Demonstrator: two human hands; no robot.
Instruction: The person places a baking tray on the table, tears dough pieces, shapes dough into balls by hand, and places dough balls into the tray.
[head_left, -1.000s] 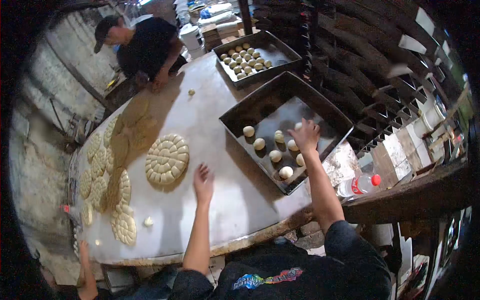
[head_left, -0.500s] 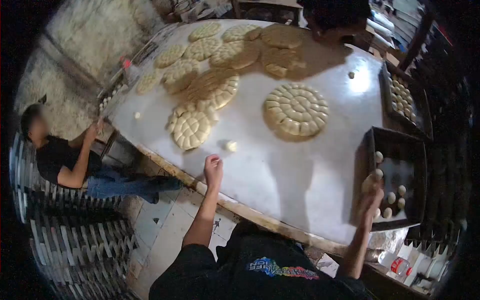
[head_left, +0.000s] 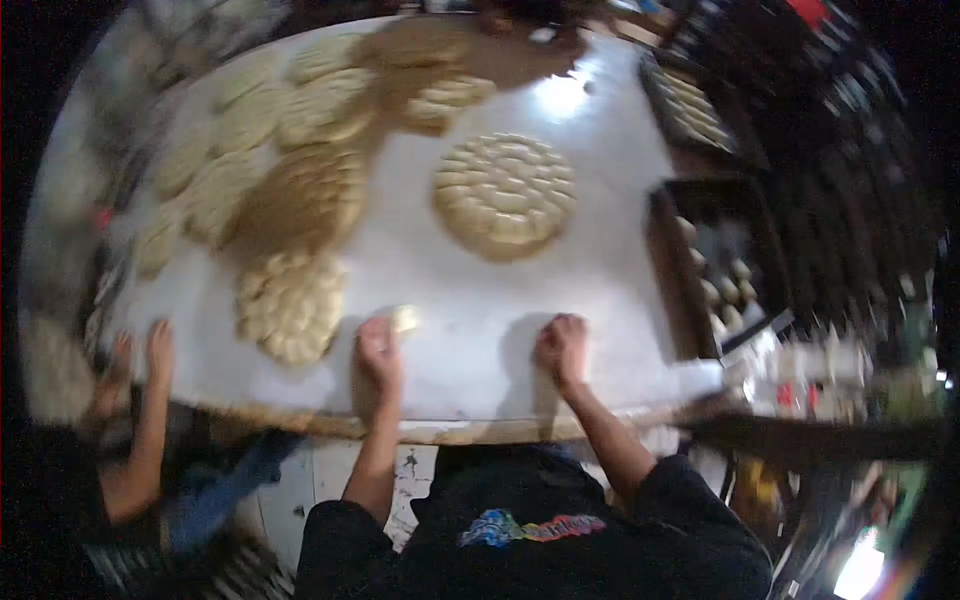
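Observation:
My left hand [head_left: 379,350] is over the white table [head_left: 450,370] near its front edge, just left of a small dough piece [head_left: 405,319]; motion blur hides how its fingers lie. To the right, my right hand [head_left: 566,345] is low over the table with its fingers curled in, and whether anything is inside cannot be seen. Beyond both hands lies a large round of cut dough [head_left: 505,190]. A smaller scored round [head_left: 291,306] is left of my left hand.
More dough rounds [head_left: 325,108] cover the back left. A dark tray [head_left: 770,250] with dough balls stands at the right, another tray [head_left: 735,145] behind it. At the far left, a co-worker's hands [head_left: 159,350] reach the table edge. A bottle lies right, blurred.
My right hand has left the tray and come over the table in front of me. My left hand is now beside the small dough piece. The view has turned.

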